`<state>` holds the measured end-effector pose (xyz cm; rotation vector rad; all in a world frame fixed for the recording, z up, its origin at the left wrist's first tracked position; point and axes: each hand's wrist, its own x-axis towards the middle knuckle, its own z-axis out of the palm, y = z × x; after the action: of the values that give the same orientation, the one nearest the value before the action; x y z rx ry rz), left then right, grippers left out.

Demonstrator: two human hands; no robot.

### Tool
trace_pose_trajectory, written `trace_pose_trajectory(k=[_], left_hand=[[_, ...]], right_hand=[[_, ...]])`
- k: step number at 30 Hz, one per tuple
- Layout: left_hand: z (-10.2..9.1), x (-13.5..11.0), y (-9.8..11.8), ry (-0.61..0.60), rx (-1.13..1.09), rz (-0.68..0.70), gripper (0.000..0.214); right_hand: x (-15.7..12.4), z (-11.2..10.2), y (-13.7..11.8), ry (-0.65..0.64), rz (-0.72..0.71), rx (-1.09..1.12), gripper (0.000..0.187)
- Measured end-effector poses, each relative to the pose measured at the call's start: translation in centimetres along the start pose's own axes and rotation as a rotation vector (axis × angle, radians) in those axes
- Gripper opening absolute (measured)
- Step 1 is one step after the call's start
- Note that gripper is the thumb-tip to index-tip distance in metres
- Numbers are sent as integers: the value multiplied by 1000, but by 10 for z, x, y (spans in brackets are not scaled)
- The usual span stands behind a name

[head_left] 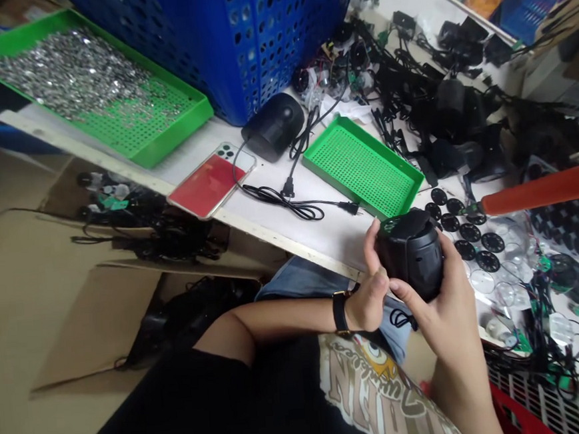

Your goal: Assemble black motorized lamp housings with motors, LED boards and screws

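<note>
So the left hand (368,291), with a black-strapped watch (340,312) on the wrist, and the right hand (442,318) are both gripping a round black plastic housing (411,254). It's held up just past the white table's edge (281,241), tilted a bit, with the fingers curled around its sides. A short loop of black cord (402,318) hangs underneath.

Right beside the hands, a red-handled tool (542,187) lies pointing toward a bunch of flat black discs (470,232), and clear plastic domes (504,273) are scattered next to those. Can't really tell what the tool is, since its tip is small and partly hidden. Farther up there's a big tangle of black cables (440,91).

On the left side of the table, there's a small green tray (360,164), a matching black housing (273,126) with its power cord and plug (349,207), and a phone in a red case (206,182). Past those, a bigger green tray (181,118) holds a pile of shiny metal bits (68,74), right up against a blue crate (235,34).
</note>
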<state>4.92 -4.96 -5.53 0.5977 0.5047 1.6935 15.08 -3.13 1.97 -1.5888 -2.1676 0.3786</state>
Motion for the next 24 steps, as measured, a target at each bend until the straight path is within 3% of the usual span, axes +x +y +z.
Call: trace_pose_trajectory(k=[7, 13, 18, 24], left_hand=[[-3, 1, 2, -94, -11, 16, 97], [6, 0, 4, 68, -110, -5, 92], [9, 0, 8, 99, -106, -26, 92], [-1, 2, 16, -102, -23, -23, 99]], right_hand=[[-3, -1, 1, 18, 59, 99, 95], [-3, -2, 3, 31, 87, 135, 94], [-4, -2, 4, 49, 83, 146, 93], [-1, 2, 4, 0, 35, 122, 96]])
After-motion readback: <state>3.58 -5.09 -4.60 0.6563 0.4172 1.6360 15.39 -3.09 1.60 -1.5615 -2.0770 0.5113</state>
